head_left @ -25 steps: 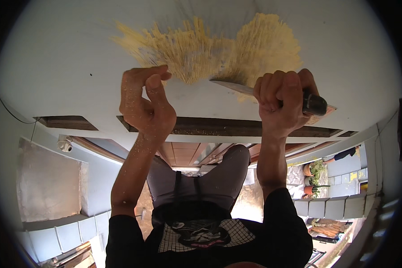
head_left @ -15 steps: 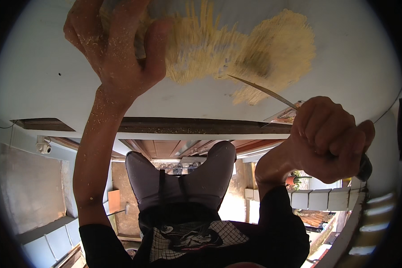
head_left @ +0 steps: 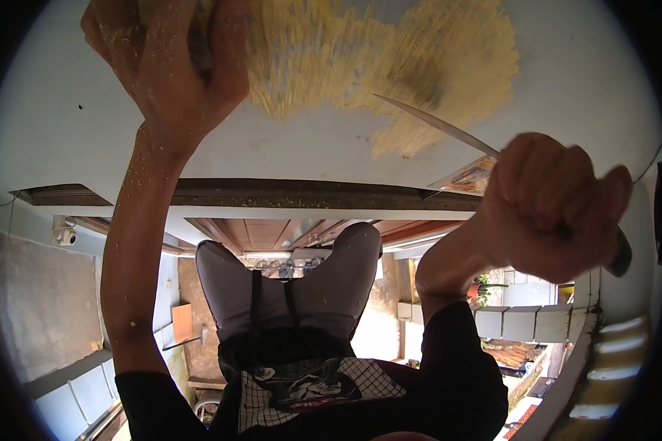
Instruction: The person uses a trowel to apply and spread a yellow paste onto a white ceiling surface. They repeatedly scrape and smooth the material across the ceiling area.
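A heap of yellow shredded material (head_left: 412, 66) lies spread on a white tabletop (head_left: 73, 140). My left hand (head_left: 169, 70), dusted with yellow bits, reaches over the left part of the heap with its fingers curled around a clump of the shreds. My right hand (head_left: 555, 206) is a fist around the dark handle (head_left: 619, 253) of a knife, off the table's near right edge. The long thin blade (head_left: 434, 125) points up and left, with its tip at the heap's lower edge.
The table's brown wooden edge (head_left: 272, 195) runs across the middle. Below it are my knees in grey trousers (head_left: 301, 287). White blocks (head_left: 522, 320) and a potted plant (head_left: 482, 283) stand at the right, and a pale wall (head_left: 44, 309) at the left.
My left hand went from the table's near edge up onto the yellow heap. My right hand drew back to the lower right with the knife, so the blade now only reaches the heap's edge.
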Demonstrator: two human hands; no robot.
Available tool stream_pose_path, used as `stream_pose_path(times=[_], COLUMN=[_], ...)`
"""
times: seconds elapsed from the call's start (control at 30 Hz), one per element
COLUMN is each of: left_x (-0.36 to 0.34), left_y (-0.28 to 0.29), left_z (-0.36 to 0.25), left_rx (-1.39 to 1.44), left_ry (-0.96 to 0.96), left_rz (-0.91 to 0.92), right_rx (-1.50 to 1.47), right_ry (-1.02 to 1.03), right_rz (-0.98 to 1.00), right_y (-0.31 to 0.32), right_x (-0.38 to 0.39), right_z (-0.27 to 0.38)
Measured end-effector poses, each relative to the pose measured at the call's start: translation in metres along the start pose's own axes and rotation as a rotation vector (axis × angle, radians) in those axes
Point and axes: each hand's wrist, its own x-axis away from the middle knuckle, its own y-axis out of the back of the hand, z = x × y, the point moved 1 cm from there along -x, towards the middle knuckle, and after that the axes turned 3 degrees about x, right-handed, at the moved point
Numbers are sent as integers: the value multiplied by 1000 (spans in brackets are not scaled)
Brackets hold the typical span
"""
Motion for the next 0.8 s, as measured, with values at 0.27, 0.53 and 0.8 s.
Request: stream_pose_path(times=[0.27,0.53,0.8], left_x=[-1,0,0], left_y=[3,2,-2], left_z=[-1,-4,2], left_rx=[-53,-24,11], left_ry=[-9,11,6], left_rz=[61,41,0], right_rx=[71,-78,-9], right_ry=[-11,10,-16], right_rz=[17,47,6], right_y=[5,3,2], right_x=[-6,-6,-13], right_z=[14,-7,4])
